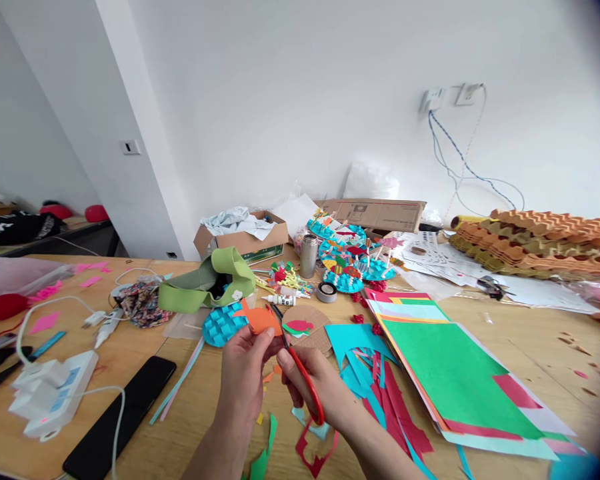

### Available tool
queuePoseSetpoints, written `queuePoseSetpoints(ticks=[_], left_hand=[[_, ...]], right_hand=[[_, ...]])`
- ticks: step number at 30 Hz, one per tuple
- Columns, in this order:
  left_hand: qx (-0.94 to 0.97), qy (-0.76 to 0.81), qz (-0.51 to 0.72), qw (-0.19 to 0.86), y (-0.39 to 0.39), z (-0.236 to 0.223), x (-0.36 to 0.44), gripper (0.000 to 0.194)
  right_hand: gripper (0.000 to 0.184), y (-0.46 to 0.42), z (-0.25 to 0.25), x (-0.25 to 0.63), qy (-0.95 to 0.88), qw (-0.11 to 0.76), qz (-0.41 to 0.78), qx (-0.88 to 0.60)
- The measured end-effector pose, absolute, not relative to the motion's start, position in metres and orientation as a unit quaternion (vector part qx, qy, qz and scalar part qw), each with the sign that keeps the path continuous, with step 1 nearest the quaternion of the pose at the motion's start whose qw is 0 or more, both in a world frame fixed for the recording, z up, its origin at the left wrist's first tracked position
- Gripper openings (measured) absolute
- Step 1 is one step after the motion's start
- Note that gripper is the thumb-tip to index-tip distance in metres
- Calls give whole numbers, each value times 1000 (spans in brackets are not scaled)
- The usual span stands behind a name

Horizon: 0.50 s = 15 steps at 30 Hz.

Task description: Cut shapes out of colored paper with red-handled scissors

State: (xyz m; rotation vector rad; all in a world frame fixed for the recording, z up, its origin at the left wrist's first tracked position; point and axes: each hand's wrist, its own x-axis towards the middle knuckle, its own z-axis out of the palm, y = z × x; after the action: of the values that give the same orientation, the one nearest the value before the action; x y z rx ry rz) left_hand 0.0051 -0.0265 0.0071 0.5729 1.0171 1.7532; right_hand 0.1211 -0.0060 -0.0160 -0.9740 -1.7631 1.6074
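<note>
Item one: orange paper shape [260, 321], in the air at the left edge of the cardboard disc [321, 339]. We find its edge close to the blades; we cannot tell whether they bite into it. We judge it likely to bend or be cut crooked if the grip slackens, being thin and held only at its lower edge.

Item two: left hand [245, 365], nearer to us than the disc and to its left, thumb and fingertips pinched on the orange paper shape. The thumb lies near the blades; we judge that a long snip on that side could nick it.

Item three: right hand [326, 379], on our side of the disc, fingers wrapped round the red handles of the scissors [300, 365]. We cannot tell how far the blades stand apart.

Item four: red and green paper pieces [300, 327], lying on the disc just beyond the right hand. We reckon a careless knuckle could sweep them off.

Item five: blue mat [225, 325], left of the disc.

Item six: glue bottle [281, 300], on its side beyond the disc. We judge a leak possible if the cap is loose, which we cannot tell.

Item seven: red paper strips [393, 410], right of the disc and nearer to us. We reckon the right forearm could drag them about, being close by.
</note>
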Motion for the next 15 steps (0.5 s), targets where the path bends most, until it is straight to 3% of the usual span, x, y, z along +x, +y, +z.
queuePoseSetpoints(ticks=[15], left_hand=[[236, 425, 723, 491, -26, 6, 5, 25]], right_hand=[[68, -7, -15, 121, -653, 281, 601, -365]])
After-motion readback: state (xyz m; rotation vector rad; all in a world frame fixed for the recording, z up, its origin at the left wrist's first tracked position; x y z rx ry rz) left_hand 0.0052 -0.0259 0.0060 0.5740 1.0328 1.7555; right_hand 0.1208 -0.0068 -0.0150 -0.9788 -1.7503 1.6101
